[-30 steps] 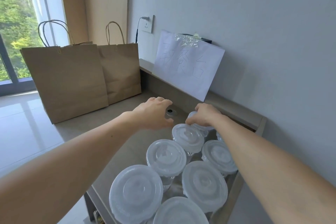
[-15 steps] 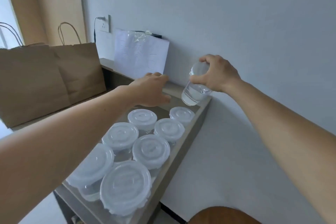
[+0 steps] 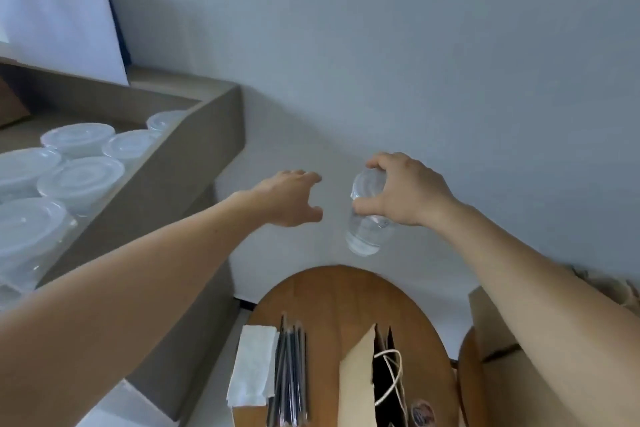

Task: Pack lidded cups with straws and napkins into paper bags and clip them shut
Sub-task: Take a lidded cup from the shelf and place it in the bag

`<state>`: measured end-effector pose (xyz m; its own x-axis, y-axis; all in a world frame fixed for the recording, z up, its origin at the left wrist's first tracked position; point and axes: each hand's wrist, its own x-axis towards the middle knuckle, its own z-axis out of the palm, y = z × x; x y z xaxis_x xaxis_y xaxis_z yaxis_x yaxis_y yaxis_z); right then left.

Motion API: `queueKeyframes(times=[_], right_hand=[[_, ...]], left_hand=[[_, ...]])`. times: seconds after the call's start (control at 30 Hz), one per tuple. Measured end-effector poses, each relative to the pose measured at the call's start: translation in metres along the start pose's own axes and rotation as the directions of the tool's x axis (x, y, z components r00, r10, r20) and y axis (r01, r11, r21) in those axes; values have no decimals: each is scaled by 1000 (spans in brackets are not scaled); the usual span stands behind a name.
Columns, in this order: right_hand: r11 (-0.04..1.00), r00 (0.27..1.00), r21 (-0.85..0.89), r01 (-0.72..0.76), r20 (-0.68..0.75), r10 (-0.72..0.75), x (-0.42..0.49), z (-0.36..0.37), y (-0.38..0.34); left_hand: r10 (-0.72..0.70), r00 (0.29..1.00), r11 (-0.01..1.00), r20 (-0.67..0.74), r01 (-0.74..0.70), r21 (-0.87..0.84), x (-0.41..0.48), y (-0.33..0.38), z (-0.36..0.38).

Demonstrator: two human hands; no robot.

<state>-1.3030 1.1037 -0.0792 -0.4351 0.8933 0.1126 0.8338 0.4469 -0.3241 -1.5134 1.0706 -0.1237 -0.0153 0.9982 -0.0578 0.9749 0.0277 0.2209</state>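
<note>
The cup [image 3: 363,236] has been lifted from the shelf's [image 3: 194,156] back corner by the right hand [image 3: 405,194] and carried past the shelf's right end, above the table's [image 3: 339,295] far edge; the left hand [image 3: 289,199] has been withdrawn from the shelf alongside, fingers spread

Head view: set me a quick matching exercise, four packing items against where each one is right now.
1 clear cup
2 napkins
3 straws
4 paper bag

A white stack at the left edge of the round table
B open-topped, right of the straws
C in the air, gripped by the right hand
D dark bundle between napkins and bag

Pairs: 1-C, 2-A, 3-D, 4-B
</note>
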Motion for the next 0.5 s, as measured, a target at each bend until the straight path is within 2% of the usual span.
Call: queueKeyframes(times=[0.23, 0.33, 0.5], right_hand=[[992, 982, 6, -125, 141, 123, -58, 67, 94], [988, 974, 22, -154, 171, 148, -70, 88, 111], [981, 977, 83, -177, 134, 165, -78, 114, 123]], left_hand=[[19, 967, 995, 256, 6, -97, -19, 56, 136], [7, 916, 996, 400, 27, -80, -37, 69, 188], [10, 806, 976, 592, 121, -181, -66, 87, 252]])
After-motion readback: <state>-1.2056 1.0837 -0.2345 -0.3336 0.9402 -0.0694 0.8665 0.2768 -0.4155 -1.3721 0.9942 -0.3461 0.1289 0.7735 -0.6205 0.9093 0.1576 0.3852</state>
